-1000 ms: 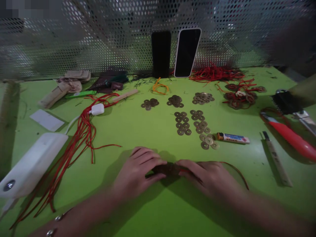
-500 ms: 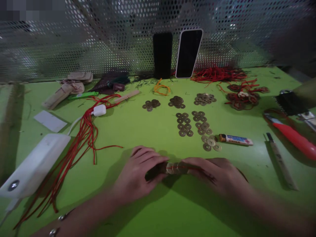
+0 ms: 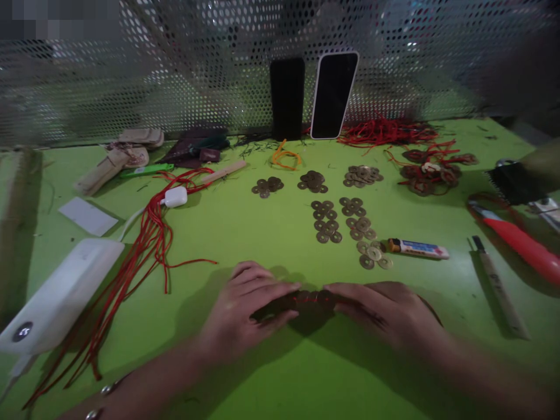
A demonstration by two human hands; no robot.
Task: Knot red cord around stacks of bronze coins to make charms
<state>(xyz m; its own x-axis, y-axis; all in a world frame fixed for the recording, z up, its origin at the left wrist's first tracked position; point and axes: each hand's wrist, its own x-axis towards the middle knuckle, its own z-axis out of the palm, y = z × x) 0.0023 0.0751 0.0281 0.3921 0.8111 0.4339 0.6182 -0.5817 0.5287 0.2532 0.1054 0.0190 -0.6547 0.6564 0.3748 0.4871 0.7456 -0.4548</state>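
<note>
Between my hands, just above the green tabletop, stretches a row of round coins [image 3: 310, 300] strung on red cord. My left hand [image 3: 247, 306] pinches its left end with thumb and fingers, and my right hand [image 3: 387, 309] grips the right end. Only the middle coins show; the rest is hidden by my fingers. A dark red cord end sticks out past my right hand. Beyond my hands lie loose groups of holed coins [image 3: 327, 221], with more coin piles [image 3: 312, 181] farther back.
A glue-like tube [image 3: 419, 248], a small knife-like tool [image 3: 499, 286] and a red-handled tool [image 3: 520, 239] lie at right. On the left are red cords [image 3: 151, 233] and a white power bank [image 3: 65, 291]. Two phones [image 3: 335, 96] lean on the perforated metal screen [image 3: 196, 70] behind.
The strung coins have turned from catching the light to looking darker, and the left fingers have shifted slightly. Both hands keep their hold; everything else stays put.
</note>
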